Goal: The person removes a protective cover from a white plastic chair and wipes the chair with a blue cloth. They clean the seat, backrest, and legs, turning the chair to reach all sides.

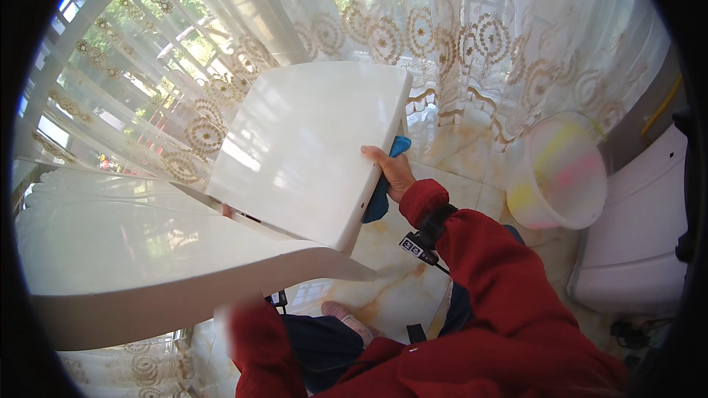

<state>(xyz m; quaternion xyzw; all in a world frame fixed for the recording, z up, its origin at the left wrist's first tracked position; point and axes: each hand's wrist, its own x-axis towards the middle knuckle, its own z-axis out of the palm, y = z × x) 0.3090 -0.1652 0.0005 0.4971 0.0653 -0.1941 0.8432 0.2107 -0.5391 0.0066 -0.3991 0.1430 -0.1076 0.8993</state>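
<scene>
A glossy white chair lies before me, its broad seat (315,143) tilted towards the window and its backrest (127,232) at the left. My right hand (394,172) grips the seat's right edge, thumb on the upper face. Between that hand and the edge is a blue cloth (378,202), bunched and hanging down along the side; the fingers are mostly hidden. Of my left hand (226,210) only what looks like a fingertip shows in the gap between backrest and seat. The backrest hides the rest, and its grip cannot be made out.
Sheer embroidered curtains (381,27) hang around the chair, in front of a barred window. On the marble-patterned floor (398,287) at the right stands a translucent plastic bucket (558,177), beside a large white curved panel (636,232). My legs and one foot (348,320) are below the chair.
</scene>
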